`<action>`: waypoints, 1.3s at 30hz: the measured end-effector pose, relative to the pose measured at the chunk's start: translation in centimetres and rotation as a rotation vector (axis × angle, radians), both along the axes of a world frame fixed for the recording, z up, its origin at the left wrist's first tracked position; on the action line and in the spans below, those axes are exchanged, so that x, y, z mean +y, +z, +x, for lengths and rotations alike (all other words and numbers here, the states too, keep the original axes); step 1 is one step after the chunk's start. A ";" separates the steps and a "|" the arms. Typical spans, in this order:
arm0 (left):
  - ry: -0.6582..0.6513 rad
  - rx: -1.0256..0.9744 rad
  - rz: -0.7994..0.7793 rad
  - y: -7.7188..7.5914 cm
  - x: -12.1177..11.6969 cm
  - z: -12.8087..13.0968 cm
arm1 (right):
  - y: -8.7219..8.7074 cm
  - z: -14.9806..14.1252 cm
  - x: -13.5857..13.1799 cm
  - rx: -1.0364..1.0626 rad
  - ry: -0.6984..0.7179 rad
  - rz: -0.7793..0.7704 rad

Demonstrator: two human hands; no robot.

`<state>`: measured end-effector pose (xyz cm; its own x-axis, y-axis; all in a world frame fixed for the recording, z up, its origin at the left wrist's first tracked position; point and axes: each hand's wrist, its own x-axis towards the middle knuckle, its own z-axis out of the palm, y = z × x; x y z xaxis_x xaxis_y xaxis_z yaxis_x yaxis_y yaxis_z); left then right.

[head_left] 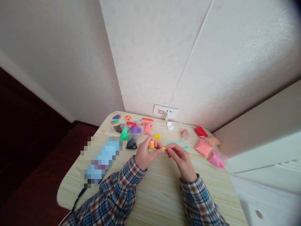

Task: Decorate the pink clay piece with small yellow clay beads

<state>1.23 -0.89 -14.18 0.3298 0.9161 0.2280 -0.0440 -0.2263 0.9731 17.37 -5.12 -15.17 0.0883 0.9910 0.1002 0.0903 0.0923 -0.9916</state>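
My left hand is closed, cradling a small round clay piece with a pink middle and a scalloped yellow edge. Between its thumb and finger shows the end of a thin bit of yellow clay. Pinched fingers of my right hand meet the other end of that bit. Both hands are held above the middle of the table, their fingertips nearly touching. Just beyond them lies more yellow clay, partly hidden by my left hand. A light-blue stick rests behind my right hand.
Bags of green, purple and black clay lie at the back left, near a clay grape bunch and a round clay slice. Red and pink packets lie right. A pixelated blue object occupies the left side.
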 end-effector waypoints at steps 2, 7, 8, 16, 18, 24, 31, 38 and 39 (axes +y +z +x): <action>0.001 0.023 0.012 0.0 -0.1 0.0 | -0.1 0.1 0.0 -0.009 -0.012 0.000; 0.014 0.072 0.032 0.4 -0.3 0.1 | -0.3 0.0 -0.1 -0.042 -0.036 0.008; 0.016 0.078 0.034 0.4 -0.3 0.1 | -0.3 0.0 -0.2 -0.052 -0.037 0.011; 0.015 0.099 0.029 0.4 -0.2 0.1 | -0.3 -0.3 -0.7 -0.189 -0.096 0.054; 0.014 0.100 0.023 0.4 -0.2 0.1 | -0.1 -0.3 -0.8 -0.224 -0.100 0.073; 0.017 0.102 0.001 0.2 0.0 0.0 | 0.3 -0.4 -0.8 -0.304 -0.094 0.144; -0.015 0.100 -0.018 0.3 0.1 0.0 | 0.2 -0.3 -0.8 -0.333 -0.102 0.164; -0.022 0.113 -0.019 0.2 -0.1 0.0 | 0.2 -0.2 -0.8 -0.334 -0.108 0.151; -0.022 0.119 -0.018 0.1 -0.1 0.0 | 0.1 -0.1 -0.8 -0.332 -0.108 0.149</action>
<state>1.20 -0.97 -14.04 0.3735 0.9121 0.1692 0.0677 -0.2087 0.9756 17.22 -5.95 -15.04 0.1300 0.9501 0.2836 0.4216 0.2059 -0.8831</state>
